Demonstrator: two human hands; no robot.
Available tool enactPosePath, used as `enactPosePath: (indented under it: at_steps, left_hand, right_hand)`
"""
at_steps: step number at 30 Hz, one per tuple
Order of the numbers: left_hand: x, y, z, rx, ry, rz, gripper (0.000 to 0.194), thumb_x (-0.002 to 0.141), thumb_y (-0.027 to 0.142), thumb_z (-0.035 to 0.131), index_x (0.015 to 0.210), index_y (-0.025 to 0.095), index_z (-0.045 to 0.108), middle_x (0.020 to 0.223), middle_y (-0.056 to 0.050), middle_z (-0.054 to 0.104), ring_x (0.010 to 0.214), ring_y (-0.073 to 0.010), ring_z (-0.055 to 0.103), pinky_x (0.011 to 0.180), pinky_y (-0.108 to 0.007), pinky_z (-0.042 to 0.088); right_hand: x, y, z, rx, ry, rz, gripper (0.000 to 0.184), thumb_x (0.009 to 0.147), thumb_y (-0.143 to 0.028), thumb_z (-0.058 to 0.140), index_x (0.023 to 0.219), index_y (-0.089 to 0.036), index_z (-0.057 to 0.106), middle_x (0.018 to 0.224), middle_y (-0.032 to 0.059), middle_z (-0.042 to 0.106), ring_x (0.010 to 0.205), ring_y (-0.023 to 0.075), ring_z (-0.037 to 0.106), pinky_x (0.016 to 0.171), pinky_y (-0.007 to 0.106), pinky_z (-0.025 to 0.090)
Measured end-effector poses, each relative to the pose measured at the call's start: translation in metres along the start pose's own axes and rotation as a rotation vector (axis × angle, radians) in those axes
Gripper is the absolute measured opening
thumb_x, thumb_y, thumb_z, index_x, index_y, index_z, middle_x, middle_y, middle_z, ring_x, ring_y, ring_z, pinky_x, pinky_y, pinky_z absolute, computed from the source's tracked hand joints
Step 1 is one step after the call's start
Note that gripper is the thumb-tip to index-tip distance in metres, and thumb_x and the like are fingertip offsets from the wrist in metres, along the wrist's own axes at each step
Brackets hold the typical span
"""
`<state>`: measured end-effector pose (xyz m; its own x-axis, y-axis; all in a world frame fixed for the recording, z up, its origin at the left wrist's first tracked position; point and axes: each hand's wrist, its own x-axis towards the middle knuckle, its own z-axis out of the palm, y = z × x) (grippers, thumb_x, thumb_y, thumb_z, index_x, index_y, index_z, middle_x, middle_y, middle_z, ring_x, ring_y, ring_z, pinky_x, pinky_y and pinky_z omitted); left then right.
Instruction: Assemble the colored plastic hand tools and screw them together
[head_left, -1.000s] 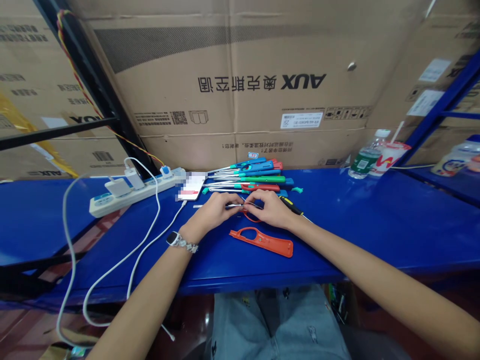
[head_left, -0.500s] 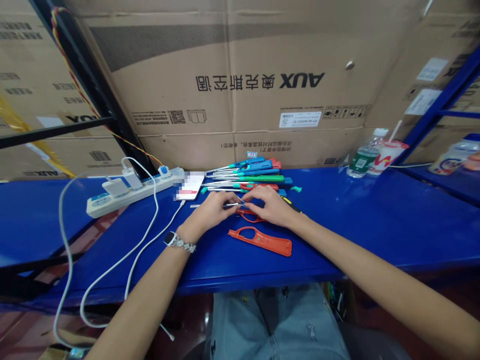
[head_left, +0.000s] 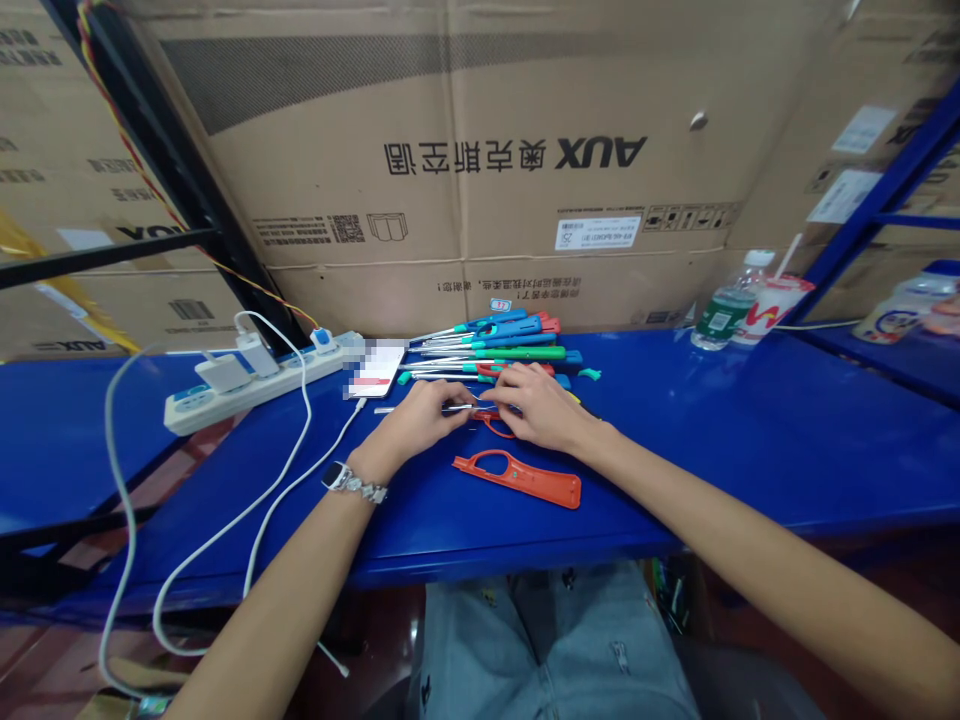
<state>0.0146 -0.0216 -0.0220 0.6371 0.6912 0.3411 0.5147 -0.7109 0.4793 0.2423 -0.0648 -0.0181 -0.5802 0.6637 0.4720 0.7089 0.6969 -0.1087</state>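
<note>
A large cardboard box [head_left: 480, 170] with upside-down print stands along the back of the blue desk [head_left: 750, 440], filling most of the view. On the desk's left part lies a white power strip [head_left: 255, 380] with plugs in it, and white cables [head_left: 247, 510] trail from it over the front edge. At the far right stand a clear bottle [head_left: 724, 312] and a paper cup [head_left: 772, 305] with a straw. Against the box lies a pile of long lighters [head_left: 495, 350] with blue, green and red handles. Nearer the front edge lies an orange handle shell [head_left: 521, 478], on its own, just in front of both hands. The left hand [head_left: 416, 420], with a watch [head_left: 341, 477] on its wrist, is closed with its fingertips pinched on a thin metal rod [head_left: 435, 408] that lies across the desk. The right hand [head_left: 536, 405] is curled over a second orange shell [head_left: 495, 420], fingers meeting the rod's end; how firmly it grips cannot be told.
</note>
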Motion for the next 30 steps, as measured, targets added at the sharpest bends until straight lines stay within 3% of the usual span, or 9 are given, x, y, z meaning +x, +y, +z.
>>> enactPosePath:
  at_steps: [5,20,26,30]
  left_hand:
    - [-0.001,-0.001,0.001,0.006,-0.022,-0.027,0.011,0.089,0.021,0.067,0.097,0.019,0.075,0.093,-0.005,0.078,0.083,-0.0192,0.069,0.076,-0.031,0.051]
    - [0.0,0.002,-0.001,0.033,-0.035,-0.023,0.011,0.088,0.019,0.066,0.095,0.019,0.075,0.089,-0.004,0.076,0.08,-0.0176,0.068,0.073,-0.03,0.048]
    - [0.0,0.002,0.001,0.02,-0.037,0.034,0.012,0.092,0.024,0.065,0.097,0.019,0.075,0.09,-0.005,0.076,0.079,-0.0175,0.068,0.074,-0.03,0.049]
    - [-0.001,0.002,-0.001,0.046,-0.027,0.066,0.011,0.092,0.022,0.064,0.096,0.02,0.074,0.088,-0.004,0.076,0.078,-0.0168,0.067,0.072,-0.029,0.048]
  right_hand:
    - [0.0,0.0,0.004,0.002,0.005,-0.004,0.02,0.093,-0.012,0.058,0.098,-0.018,0.076,0.094,0.0081,0.067,0.093,0.022,0.058,0.085,0.039,0.044]
    - [0.001,0.002,0.008,0.065,0.01,0.043,0.021,0.091,-0.009,0.057,0.094,-0.018,0.076,0.09,0.0078,0.063,0.09,0.0218,0.056,0.08,0.037,0.047]
    - [0.001,-0.002,0.011,0.11,0.003,0.052,0.023,0.095,-0.013,0.056,0.106,-0.019,0.075,0.097,0.0084,0.067,0.099,0.0237,0.06,0.09,0.041,0.049]
    - [-0.002,-0.002,0.012,0.176,0.072,0.106,0.032,0.09,-0.017,0.065,0.122,-0.019,0.069,0.117,0.0102,0.07,0.117,0.0274,0.059,0.103,0.047,0.045]
